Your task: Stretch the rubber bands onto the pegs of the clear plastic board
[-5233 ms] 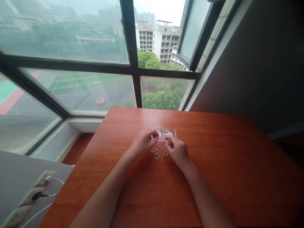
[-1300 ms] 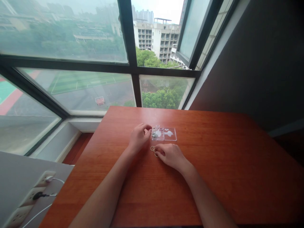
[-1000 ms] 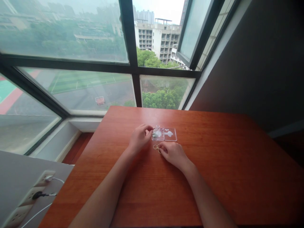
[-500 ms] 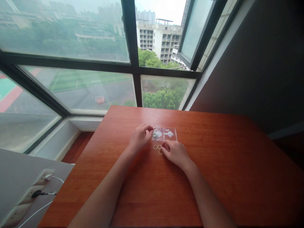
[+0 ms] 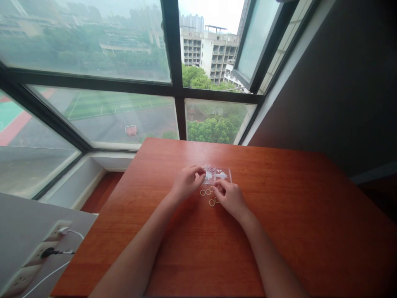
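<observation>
A small clear plastic plate [image 5: 221, 174] with white marks lies flat on the wooden table [image 5: 294, 215]. Tiny rings sit at its left end. My left hand [image 5: 186, 183] rests beside that end, with thumb and forefinger pinched on the plate's left edge. Several small brass-coloured rings [image 5: 205, 192] lie loose on the table just in front of the plate. My right hand [image 5: 232, 198] is curled over them on the right, its fingertips pinching one ring near the plate's near edge. Another ring [image 5: 211, 203] lies by the right thumb.
The table stands against a large window [image 5: 124, 116], with a dark wall [image 5: 341, 82] on the right. At lower left a white power strip [image 5: 34, 256] with plugged cables lies on a grey surface beyond the table's left edge.
My right hand has shifted from the ring pile up toward the plate's near edge, and the rings lie more spread out. My left hand has stayed at the plate's left end.
</observation>
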Available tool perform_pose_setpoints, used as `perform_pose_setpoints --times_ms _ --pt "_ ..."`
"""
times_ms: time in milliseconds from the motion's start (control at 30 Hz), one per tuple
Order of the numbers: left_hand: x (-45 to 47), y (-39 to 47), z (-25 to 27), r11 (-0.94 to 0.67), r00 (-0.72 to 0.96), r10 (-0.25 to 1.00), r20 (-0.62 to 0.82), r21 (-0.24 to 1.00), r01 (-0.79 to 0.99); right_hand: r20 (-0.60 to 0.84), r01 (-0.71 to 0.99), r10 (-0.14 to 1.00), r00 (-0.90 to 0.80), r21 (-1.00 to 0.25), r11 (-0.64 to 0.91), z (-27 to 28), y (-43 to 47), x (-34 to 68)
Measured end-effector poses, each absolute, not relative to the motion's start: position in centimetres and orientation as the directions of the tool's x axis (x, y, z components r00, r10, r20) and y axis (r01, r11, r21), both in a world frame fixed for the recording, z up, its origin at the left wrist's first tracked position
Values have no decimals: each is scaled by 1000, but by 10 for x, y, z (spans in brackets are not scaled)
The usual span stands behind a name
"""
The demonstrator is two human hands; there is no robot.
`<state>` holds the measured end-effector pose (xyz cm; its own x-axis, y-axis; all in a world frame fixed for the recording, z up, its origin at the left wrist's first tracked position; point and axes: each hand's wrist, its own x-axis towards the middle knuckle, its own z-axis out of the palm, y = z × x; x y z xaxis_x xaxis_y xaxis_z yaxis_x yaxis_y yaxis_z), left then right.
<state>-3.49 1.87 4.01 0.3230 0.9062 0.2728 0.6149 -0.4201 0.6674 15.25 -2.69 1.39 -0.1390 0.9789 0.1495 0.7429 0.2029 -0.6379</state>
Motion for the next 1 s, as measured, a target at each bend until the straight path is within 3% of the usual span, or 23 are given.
perform_pose_setpoints --times_ms 267,533,800,1000 --pt "-21 11 40 -441 460 862 214 764 471 302 613 953 -16 -751 248 18 -24 156" --pt "-18 11 33 -469 421 868 264 715 519 316 596 949 6 -763 250 16 -23 157" --pt "-16 11 26 -426 296 904 310 582 693 187 753 977 -105 -627 201 12 -25 156" --pt "-21 13 25 -421 280 905 320 578 700 79 829 977 -197 -518 209 15 -30 147"
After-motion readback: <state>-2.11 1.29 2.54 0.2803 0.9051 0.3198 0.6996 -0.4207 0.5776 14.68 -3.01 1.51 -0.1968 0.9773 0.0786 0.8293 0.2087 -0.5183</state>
